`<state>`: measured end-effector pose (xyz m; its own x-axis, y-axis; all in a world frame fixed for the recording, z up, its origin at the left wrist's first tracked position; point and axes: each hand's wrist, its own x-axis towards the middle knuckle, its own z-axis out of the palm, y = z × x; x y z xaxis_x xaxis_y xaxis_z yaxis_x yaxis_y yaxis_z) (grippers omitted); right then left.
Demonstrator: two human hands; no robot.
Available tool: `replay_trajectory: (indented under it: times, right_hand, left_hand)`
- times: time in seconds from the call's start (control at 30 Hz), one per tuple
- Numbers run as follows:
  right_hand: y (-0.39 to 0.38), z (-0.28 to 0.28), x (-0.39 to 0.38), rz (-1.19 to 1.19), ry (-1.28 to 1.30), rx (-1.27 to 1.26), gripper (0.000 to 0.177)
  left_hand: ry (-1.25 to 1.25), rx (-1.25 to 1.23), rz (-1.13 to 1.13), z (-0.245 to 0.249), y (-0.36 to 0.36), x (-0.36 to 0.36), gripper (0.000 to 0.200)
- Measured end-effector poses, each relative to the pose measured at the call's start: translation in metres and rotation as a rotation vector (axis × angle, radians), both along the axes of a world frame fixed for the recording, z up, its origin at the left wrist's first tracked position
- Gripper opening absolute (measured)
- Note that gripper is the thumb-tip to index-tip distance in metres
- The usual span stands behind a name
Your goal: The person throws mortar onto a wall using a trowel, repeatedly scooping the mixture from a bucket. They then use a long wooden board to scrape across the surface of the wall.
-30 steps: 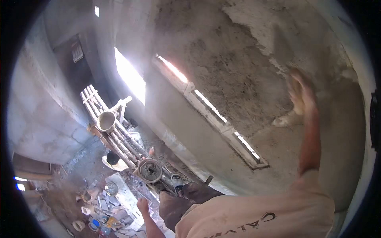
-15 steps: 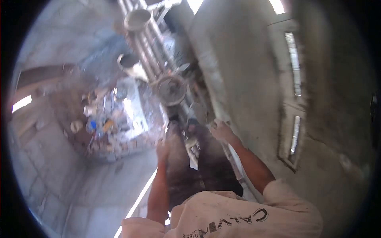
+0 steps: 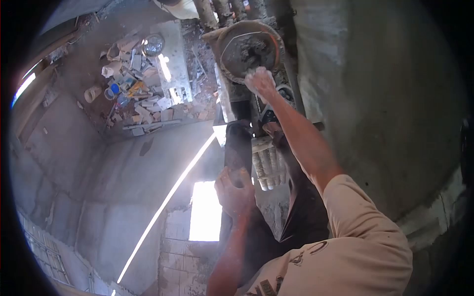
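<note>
Likely heavy; hold mortar bucket point(image 3: 227, 61) by its rim point(image 3: 281, 49). Curled there with right hand point(image 3: 260, 83), cannot tell whether pinching; loosely spread with left hand point(image 3: 233, 191).

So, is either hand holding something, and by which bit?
The right hand is at the bucket's near rim; I can't tell if it grips. The left hand, by the leg, shows nothing held.

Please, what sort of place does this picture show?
Most likely a building site, or a house being renovated. Three things suggest it: the bucket of grey, mortar-like mix by the right hand, the rough pole platform underfoot, and the broken rubble on the floor below.
</note>
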<state>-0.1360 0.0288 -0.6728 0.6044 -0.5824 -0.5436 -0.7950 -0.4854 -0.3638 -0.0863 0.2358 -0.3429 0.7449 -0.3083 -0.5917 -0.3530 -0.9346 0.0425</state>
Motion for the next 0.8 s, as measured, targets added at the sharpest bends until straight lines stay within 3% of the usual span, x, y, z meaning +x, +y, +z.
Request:
replay_trajectory:
  times: [0.13, 0.23, 0.33, 0.4, 0.47, 0.53, 0.57, 0.6, 0.63, 0.67, 0.7, 0.73, 0.77, 0.8]
  right_hand:
    - [0.006, -0.021, 0.022, 0.002, -0.125, -0.238, 0.017]
    - [0.032, -0.011, -0.004, -0.323, -0.29, -0.182, 0.012]
    - [0.046, 0.028, -0.034, -0.226, -0.173, -0.255, 0.015]
    - [0.06, 0.028, -0.047, -0.327, -0.137, -0.284, 0.015]
    - [0.047, 0.056, -0.064, -0.087, -0.217, -0.43, 0.013]
    - [0.051, 0.087, -0.075, -0.311, -0.209, -0.271, 0.014]
    - [0.04, 0.133, -0.075, -0.473, -0.175, -0.125, 0.019]
    - [0.028, 0.179, -0.075, -0.642, -0.135, 0.003, 0.026]
    - [-0.003, 0.265, -0.063, -0.859, -0.088, 0.193, 0.036]
    - [-0.023, 0.329, -0.071, -0.857, -0.072, 0.267, 0.041]
    - [-0.015, 0.347, -0.09, -0.874, -0.078, 0.229, 0.046]
    - [-0.018, 0.382, -0.103, -0.875, 0.004, 0.131, 0.049]
    - [-0.032, 0.434, -0.118, -0.824, 0.01, 0.084, 0.05]
    - [-0.045, 0.487, -0.133, -0.808, -0.017, 0.019, 0.044]
  left_hand:
    - [0.04, -0.018, -0.002, -0.012, 0.022, 0.005, 0.05]
    - [0.051, -0.008, -0.001, -0.01, 0.023, 0.007, 0.051]
    - [0.035, 0.009, -0.004, -0.006, 0.007, 0.01, 0.051]
    - [0.014, 0.072, -0.015, 0.002, -0.01, 0.006, 0.051]
    - [-0.014, 0.072, -0.043, 0.01, -0.019, 0.003, 0.049]
    - [-0.048, 0.035, -0.131, 0.008, -0.007, 0.002, 0.047]
    - [-0.062, -0.008, -0.207, -0.002, 0.015, 0.003, 0.045]
    - [-0.023, -0.071, -0.154, 0.017, -0.007, 0.005, 0.044]
    - [0.015, -0.135, -0.101, 0.036, -0.031, 0.008, 0.042]
    - [-0.051, -0.192, -0.14, 0.028, -0.016, 0.004, 0.036]
    - [0.065, -0.395, -0.646, -0.002, 0.024, 0.021, 0.028]
    - [-0.034, -0.65, -0.731, 0.0, 0.026, 0.027, 0.023]
    - [0.024, -0.527, -0.754, -0.023, 0.05, 0.034, 0.028]
    - [-0.062, -0.63, -0.435, -0.021, 0.056, 0.03, 0.038]
